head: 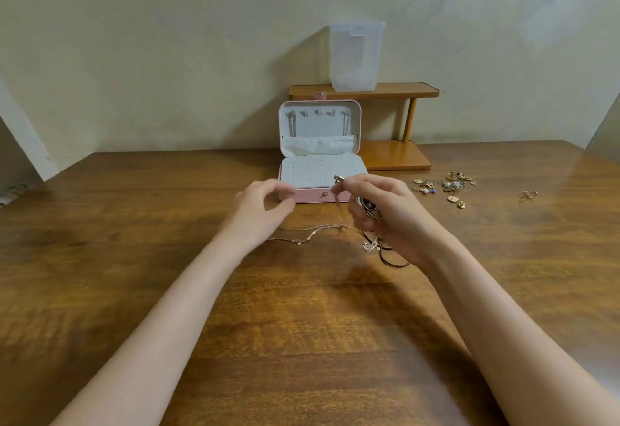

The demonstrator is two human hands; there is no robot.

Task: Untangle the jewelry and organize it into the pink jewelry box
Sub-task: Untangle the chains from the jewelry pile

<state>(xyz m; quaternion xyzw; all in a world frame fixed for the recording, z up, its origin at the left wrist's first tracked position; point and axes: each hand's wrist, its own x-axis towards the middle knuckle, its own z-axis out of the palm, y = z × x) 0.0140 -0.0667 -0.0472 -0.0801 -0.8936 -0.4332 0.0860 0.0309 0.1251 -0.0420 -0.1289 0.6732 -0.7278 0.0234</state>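
Where walls meet — wooden table (134,258)

Both forearms are bare to the frame's edge. The left hand (265,205) and right hand (385,211) wear no sleeves or wristbands. Any rings on the fingers (364,181) seem lacking, though blur hinders certainty.

Head-worn view, forward-down over table (134,291)

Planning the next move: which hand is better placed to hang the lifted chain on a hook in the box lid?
Right. The right hand already pinches the chain's clasp end, raised before the pink box; the left hand holds nothing.
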